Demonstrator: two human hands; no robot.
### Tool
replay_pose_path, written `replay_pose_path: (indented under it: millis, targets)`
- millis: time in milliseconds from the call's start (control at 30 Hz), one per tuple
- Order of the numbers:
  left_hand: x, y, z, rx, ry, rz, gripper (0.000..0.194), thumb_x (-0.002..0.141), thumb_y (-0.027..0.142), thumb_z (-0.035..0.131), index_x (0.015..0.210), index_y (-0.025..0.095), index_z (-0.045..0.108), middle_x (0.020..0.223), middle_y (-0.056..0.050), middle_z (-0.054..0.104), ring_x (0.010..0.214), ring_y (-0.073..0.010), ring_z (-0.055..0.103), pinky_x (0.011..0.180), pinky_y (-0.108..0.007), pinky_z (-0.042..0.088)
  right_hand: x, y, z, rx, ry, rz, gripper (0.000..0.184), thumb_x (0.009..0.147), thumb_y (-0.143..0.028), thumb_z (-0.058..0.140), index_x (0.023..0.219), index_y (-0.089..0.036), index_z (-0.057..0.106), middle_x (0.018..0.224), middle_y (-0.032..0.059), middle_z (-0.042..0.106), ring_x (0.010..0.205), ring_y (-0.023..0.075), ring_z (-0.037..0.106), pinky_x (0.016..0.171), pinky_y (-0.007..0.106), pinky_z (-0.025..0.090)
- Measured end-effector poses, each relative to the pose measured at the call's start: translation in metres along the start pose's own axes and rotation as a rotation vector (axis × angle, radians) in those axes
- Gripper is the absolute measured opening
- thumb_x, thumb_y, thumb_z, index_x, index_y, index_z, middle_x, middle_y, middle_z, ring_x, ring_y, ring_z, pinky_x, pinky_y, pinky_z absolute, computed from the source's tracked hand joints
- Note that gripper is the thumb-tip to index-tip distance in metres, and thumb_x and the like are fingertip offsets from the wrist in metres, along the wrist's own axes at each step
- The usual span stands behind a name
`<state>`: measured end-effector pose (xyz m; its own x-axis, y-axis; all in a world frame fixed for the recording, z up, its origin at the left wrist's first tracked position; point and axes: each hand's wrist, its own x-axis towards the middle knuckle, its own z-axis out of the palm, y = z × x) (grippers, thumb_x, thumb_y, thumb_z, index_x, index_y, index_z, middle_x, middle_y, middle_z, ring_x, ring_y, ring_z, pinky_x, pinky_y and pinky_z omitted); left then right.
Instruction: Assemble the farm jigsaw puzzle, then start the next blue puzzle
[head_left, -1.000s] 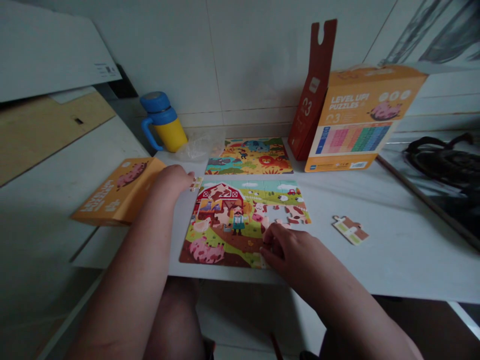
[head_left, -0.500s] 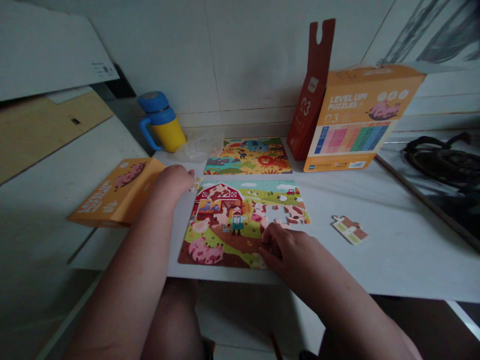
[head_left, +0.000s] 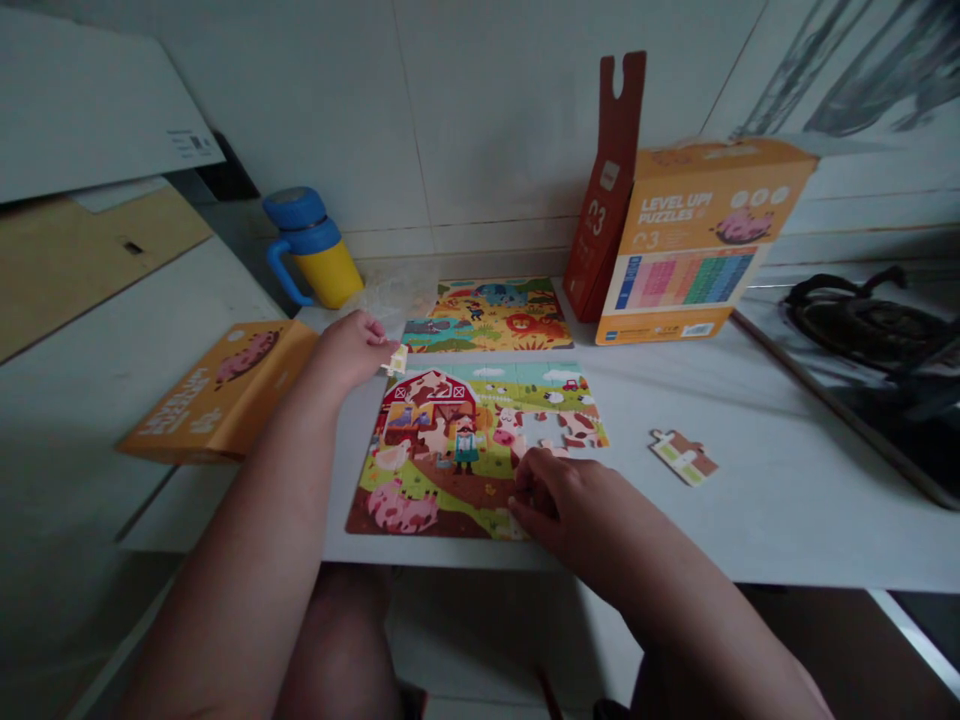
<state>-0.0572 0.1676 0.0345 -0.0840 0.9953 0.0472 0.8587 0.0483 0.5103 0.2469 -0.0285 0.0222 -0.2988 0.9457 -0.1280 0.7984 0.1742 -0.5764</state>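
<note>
A farm jigsaw puzzle [head_left: 457, 440] with a red barn lies flat on the white counter [head_left: 787, 490] in front of me. My left hand [head_left: 352, 345] is closed on a small puzzle piece [head_left: 395, 360] just off the puzzle's top left corner. My right hand [head_left: 559, 495] rests curled on the puzzle's lower right part, fingers pressed on the pieces there; whether it holds one is hidden. Two joined loose pieces [head_left: 684, 456] lie on the counter to the right, apart from both hands.
A second, finished animal puzzle [head_left: 491, 315] lies behind the farm one. An orange puzzle box [head_left: 694, 240] with a raised flap stands at the back right, an orange lid [head_left: 217, 390] lies left, a blue-and-yellow mug [head_left: 311, 247] stands behind it. A gas hob [head_left: 862, 330] is far right.
My left hand has lifted slightly and moved back with the small piece. The view has shifted a little; my right hand stays on the puzzle's lower right.
</note>
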Motion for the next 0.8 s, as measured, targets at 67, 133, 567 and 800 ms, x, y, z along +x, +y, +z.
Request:
replay_pose_path:
  millis: [67, 133, 567, 800]
  targets:
    - [-0.009, 0.011, 0.002, -0.318, -0.103, 0.087, 0.038, 0.083, 0.036, 0.080, 0.115, 0.021, 0.064, 0.097, -0.004, 0.079, 0.083, -0.0208, 0.074, 0.070, -0.029, 0.053, -0.001, 0.008, -0.013, 0.074, -0.006, -0.006, 0.007, 0.097, -0.029, 0.066, 0.096, -0.025, 0.071, 0.075, 0.0005, 0.073, 0.060, 0.0151, 0.061, 0.056, 0.028, 0.034]
    - [-0.022, 0.025, 0.004, -0.557, -0.290, 0.174, 0.042, 0.083, 0.037, 0.082, 0.116, 0.021, 0.064, 0.092, -0.003, 0.078, 0.079, -0.0181, 0.073, 0.070, -0.028, 0.055, -0.001, 0.018, -0.026, 0.101, 0.093, 0.028, 0.014, 0.101, -0.035, 0.062, 0.096, -0.025, 0.071, 0.074, 0.0001, 0.073, 0.061, 0.0153, 0.063, 0.057, 0.028, 0.037]
    - [-0.077, 0.065, 0.039, -0.748, -1.225, 0.303, 0.032, 0.088, 0.039, 0.088, 0.105, 0.021, 0.068, 0.088, -0.004, 0.082, 0.075, -0.0171, 0.080, 0.066, -0.024, 0.057, 0.012, 0.011, -0.010, 0.412, 0.133, -0.048, 0.023, 0.104, -0.042, 0.059, 0.108, -0.023, 0.071, 0.083, 0.0016, 0.072, 0.072, 0.0169, 0.062, 0.063, 0.029, 0.044]
    - [-0.065, 0.058, 0.030, -0.744, -1.109, 0.315, 0.034, 0.092, 0.045, 0.083, 0.113, 0.020, 0.072, 0.109, -0.011, 0.083, 0.088, -0.0206, 0.081, 0.080, -0.033, 0.065, 0.013, 0.019, -0.014, 0.467, 0.057, 0.008, 0.016, 0.100, -0.035, 0.059, 0.096, -0.022, 0.067, 0.083, 0.0021, 0.074, 0.073, 0.0170, 0.064, 0.062, 0.028, 0.043]
